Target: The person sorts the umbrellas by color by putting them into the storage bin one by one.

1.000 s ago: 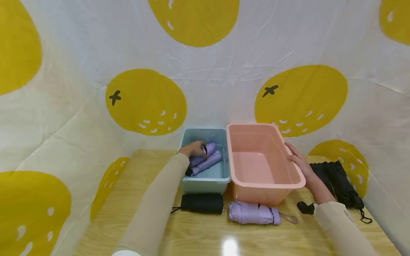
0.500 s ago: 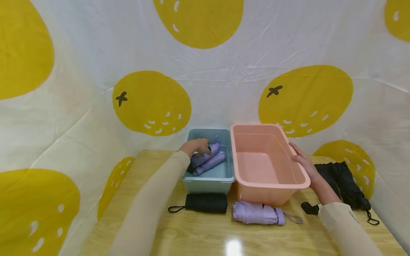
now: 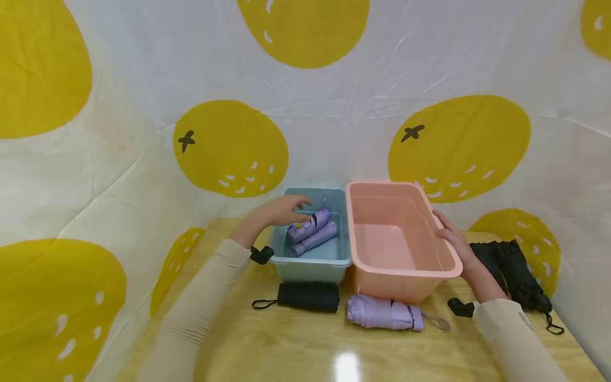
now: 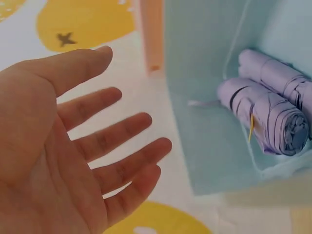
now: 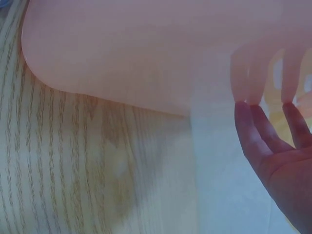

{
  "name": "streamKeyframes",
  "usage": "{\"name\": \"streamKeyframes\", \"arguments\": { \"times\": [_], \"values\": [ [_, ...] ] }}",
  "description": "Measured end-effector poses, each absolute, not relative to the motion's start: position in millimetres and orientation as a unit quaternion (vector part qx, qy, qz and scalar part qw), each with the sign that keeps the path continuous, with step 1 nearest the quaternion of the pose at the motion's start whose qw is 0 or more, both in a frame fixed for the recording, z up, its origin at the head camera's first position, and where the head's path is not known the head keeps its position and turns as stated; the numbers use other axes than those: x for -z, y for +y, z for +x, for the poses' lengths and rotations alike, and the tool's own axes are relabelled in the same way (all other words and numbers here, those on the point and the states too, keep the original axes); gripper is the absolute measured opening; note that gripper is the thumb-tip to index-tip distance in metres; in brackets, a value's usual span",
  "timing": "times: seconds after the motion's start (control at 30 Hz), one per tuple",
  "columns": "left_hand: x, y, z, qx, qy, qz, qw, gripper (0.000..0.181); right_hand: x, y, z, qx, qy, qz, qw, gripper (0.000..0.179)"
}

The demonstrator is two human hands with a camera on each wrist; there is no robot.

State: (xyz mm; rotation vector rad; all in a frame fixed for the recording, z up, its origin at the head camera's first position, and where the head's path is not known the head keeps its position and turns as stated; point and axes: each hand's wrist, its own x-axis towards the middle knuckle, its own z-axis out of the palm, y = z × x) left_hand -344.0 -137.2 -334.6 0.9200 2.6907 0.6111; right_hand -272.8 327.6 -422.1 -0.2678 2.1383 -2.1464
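My left hand is over the left side of the light blue bin, fingers spread and loosely bent, with nothing in it. Two folded lilac umbrellas lie side by side in that bin; the upper umbrella has a small yellow tag and a dark band. In the left wrist view the fingertips are apart from both. My right hand rests against the right side of the pink basin. The right wrist view shows its extended fingers touching the outer wall with their tips; the thumb is hidden there.
In front of the bins lie a folded black umbrella with a wrist loop and a lilac umbrella. More black folded umbrellas lie at the table's right edge. A patterned cloth hangs behind the wooden table.
My left hand has lifted off the lilac umbrellas in the blue bin and moved up and left, its fingers spreading. My right hand stays at the pink basin. The head view has shifted slightly.
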Motion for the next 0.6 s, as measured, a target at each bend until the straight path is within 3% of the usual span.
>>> {"name": "streamKeyframes", "arguments": {
  "times": [0.33, 0.6],
  "values": [
    [333.7, -167.0, -287.6, -0.259, 0.898, 0.353, 0.043, 0.043, 418.0, 328.7, -277.7, 0.716, 0.692, -0.083, 0.052, 0.061],
    [351.1, -162.7, -243.7, -0.218, 0.884, 0.400, -0.103, 0.035, 418.6, 326.8, -275.4, 0.717, 0.691, -0.082, 0.043, 0.059]
  ]
}}
